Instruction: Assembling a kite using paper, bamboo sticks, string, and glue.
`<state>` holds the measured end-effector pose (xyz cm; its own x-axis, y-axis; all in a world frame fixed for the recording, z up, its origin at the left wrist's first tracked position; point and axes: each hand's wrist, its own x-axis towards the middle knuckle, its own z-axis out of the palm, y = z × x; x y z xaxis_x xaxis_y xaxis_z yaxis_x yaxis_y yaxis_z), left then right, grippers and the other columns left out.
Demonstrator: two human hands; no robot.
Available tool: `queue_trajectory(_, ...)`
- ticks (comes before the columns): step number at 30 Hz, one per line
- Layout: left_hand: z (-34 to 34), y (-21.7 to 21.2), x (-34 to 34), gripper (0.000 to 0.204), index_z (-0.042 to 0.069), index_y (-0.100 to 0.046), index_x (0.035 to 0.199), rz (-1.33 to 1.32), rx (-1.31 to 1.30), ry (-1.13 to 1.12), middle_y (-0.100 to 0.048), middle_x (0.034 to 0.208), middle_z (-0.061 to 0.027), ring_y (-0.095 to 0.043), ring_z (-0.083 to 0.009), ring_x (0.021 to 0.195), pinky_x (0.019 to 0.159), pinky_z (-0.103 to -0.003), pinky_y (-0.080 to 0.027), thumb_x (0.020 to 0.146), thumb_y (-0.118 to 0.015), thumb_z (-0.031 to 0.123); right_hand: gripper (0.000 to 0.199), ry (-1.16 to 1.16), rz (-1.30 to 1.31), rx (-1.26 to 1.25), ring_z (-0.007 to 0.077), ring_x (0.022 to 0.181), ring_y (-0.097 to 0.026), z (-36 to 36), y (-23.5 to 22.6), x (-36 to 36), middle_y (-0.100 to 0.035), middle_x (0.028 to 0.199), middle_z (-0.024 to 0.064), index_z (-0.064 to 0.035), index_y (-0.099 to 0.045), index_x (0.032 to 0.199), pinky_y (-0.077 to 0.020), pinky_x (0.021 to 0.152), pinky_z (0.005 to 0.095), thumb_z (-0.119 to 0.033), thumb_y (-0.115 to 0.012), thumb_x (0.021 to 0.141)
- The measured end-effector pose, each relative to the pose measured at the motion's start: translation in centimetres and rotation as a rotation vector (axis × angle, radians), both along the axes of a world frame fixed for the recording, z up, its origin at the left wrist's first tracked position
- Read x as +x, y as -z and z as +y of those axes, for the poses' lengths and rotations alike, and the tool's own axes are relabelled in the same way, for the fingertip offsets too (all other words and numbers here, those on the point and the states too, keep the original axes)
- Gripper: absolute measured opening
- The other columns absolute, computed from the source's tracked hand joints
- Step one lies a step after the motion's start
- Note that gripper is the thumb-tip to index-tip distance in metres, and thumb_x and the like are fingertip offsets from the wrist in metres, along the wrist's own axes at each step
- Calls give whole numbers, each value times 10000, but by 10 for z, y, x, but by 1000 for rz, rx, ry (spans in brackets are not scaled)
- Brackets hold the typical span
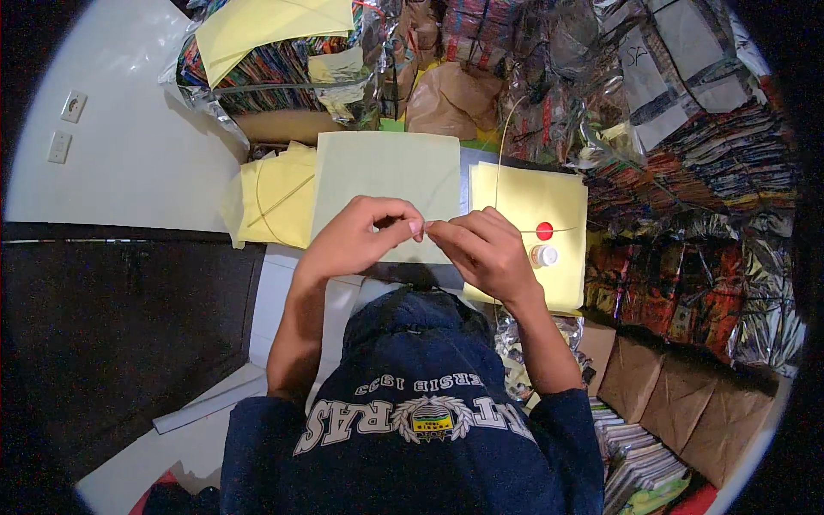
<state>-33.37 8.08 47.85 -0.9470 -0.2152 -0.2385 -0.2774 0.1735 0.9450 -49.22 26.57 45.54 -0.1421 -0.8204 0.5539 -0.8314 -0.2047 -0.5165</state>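
My left hand [365,233] and my right hand [489,249] meet above a pale yellow-green sheet [386,172], both pinched closed. What lies between the left thumb and index finger is too small to make out. A thin, bent, light-coloured stick [500,159] rises from behind my right hand and curves over at its top. From the right side of the same hand a straight thin stick [560,230] juts out. Below its tip, a small white-capped bottle [543,256] stands on a yellow paper stack [562,287], next to a red round piece [544,230].
Another yellow paper stack [292,165] at the left carries thin sticks, one straight and one curved. Wrapped bundles [687,257] pile up along the right and back. A white wall [120,154] with sockets borders the left, above a dark panel [129,318].
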Motion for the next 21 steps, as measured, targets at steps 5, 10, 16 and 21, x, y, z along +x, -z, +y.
queue_trajectory(5, -14, -5, -17, 209, -15, -710, 981, 65, -126, 79, -719, 867, -38, -600, -106, 790, 712, -295, -492, 1025, -636, 176, 312, -1, 29, -11, 214, 754, -651, 2, 1, 0, -675, 858, 31, -125, -752, 1107, -471, 657, 353, -47, -788, 808)
queue_trajectory(10, -9, -24, -33, 201, -12, -707, 948, 94, -258, 86, -684, 776, -75, -597, -133, 721, 663, -325, -486, 998, -656, 175, 287, 12, 99, 6, 213, 746, -638, 5, 0, -1, -670, 855, 30, -123, -743, 1095, -466, 668, 354, -64, -777, 816)
queue_trajectory(16, -1, -30, -44, 218, -21, -708, 927, 82, -522, 129, -669, 760, -168, -632, -287, 666, 639, -402, -498, 973, -660, 186, 264, 31, 129, 2, 214, 743, -638, 8, -4, -2, -672, 856, 30, -111, -726, 1078, -451, 660, 362, -72, -774, 821)
queue_trajectory(21, 0, -32, -43, 223, -15, -714, 939, 89, -506, 82, -675, 765, -168, -634, -293, 672, 648, -400, -498, 979, -667, 200, 231, 51, 97, -32, 193, 688, -624, 8, -5, -2, -709, 846, 37, -71, -738, 1037, -431, 624, 349, -49, -834, 828)
